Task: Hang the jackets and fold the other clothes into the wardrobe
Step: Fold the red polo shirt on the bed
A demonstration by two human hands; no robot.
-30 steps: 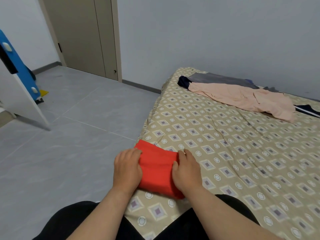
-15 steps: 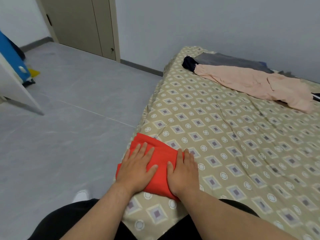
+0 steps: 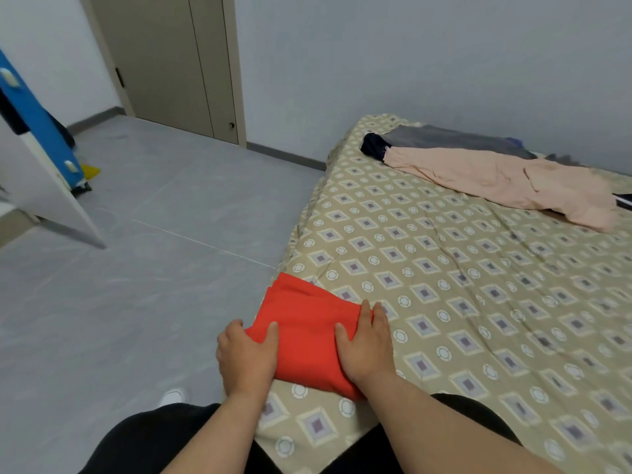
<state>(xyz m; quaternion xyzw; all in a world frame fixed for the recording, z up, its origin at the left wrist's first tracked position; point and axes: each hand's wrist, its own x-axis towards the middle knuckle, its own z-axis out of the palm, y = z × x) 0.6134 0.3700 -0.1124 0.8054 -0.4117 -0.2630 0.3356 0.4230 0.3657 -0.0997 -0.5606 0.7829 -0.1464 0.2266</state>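
Partly hidden: the near end of the folded red garment (image 3: 307,336) lies under both hands, and its type cannot be told from the fold. It sits on the patterned bed sheet (image 3: 461,302) at the bed's left edge, close to the person. Its long axis runs from the near right up to the far left, roughly along that edge, with the far corner pointing away.

- Left hand (image 3: 246,357): thumb on top of the cloth, fingers curled round its left edge and pinching it, tips out of sight.
- Right hand (image 3: 366,347): thumb spread on the cloth, fingers straight along its right edge, pressing flat.
- Far side of the bed: a peach garment (image 3: 496,179) overlaps a grey garment (image 3: 444,138) and a dark navy one (image 3: 372,147), both mostly covered.
- At the frame's right edge a dark striped item is cut off.
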